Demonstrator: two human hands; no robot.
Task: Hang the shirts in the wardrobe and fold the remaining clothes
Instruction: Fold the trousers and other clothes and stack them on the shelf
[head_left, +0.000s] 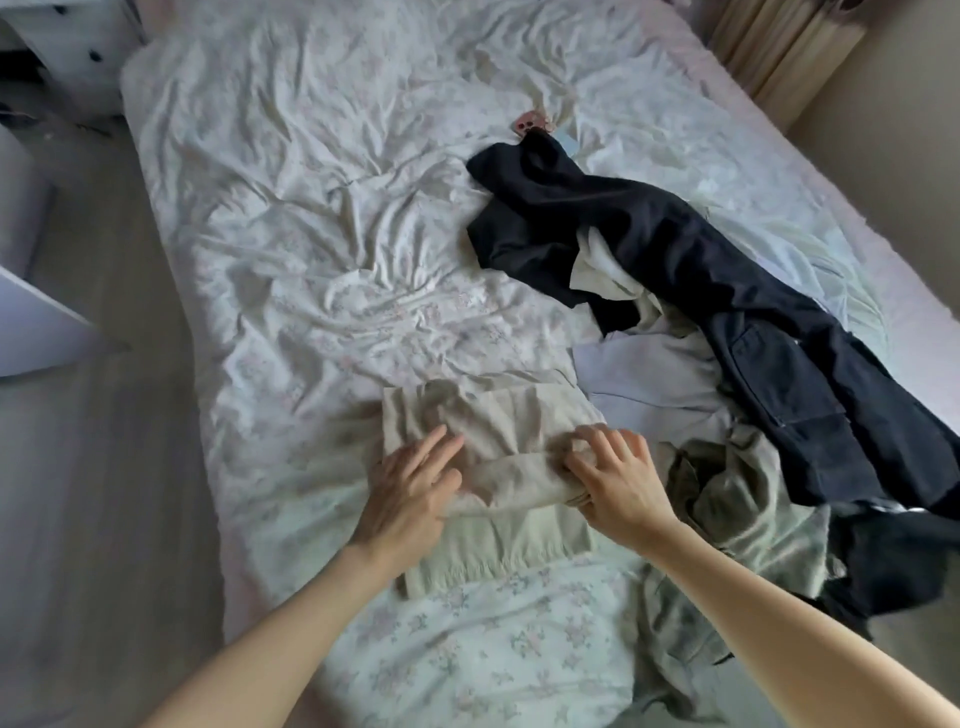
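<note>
Now, from the head camera, a beige garment (483, 467) lies on the near part of the bed (311, 260), right under both hands. It is partly folded, with a thick roll of cloth running across its middle between the two hands.

The left hand (410, 488) is on the left end of that roll. Its fingers are mostly straight and lie flat on the cloth, pressing it down. It does not wrap around anything.

The right hand (618, 483) is on the right end of the roll. Its fingers are bent and spread, with the tips digging into the cloth, and its thumb is tucked under the edge of the fold. So this hand is pinching the beige garment.

Just to the right of the right hand is a messy pile of other clothes. An olive-grey garment (737, 499) lies closest, touching the beige one. Behind it is a pale lilac shirt (654, 374), crumpled. A pair of dark trousers (727, 270) stretches over the pile from the far middle of the bed down to the right edge.

A pink phone (530, 124) peeks out at the far end of the dark trousers, well apart from the hands.
</note>
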